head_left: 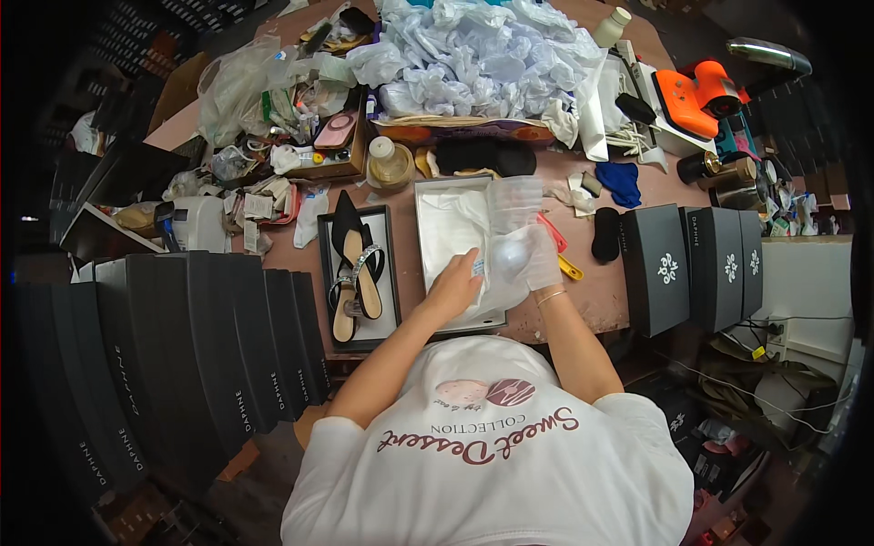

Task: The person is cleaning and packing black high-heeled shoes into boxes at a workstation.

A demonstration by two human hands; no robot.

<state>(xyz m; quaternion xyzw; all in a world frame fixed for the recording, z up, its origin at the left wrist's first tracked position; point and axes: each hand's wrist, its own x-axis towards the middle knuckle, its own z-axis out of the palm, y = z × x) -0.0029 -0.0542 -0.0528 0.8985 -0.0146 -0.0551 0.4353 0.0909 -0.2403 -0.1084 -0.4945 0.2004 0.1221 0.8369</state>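
Note:
My left hand pinches the near-left side of a translucent white plastic bag, close to a small blue-and-white label. My right hand is pushed into the bag up to the wrist; the film veils its fingers. Under the bag lies an open dark shoebox lined with white tissue paper. Left of it, a pair of black pointed heeled mules with jewelled straps rests in a dark box part. A red cutter and a yellow one lie beside my right wrist.
Dark shoeboxes stand in rows at the left and right. A carton heaped with crumpled white plastic bags fills the back. An orange device, a blue cloth and a bottle of yellowish liquid surround the work area.

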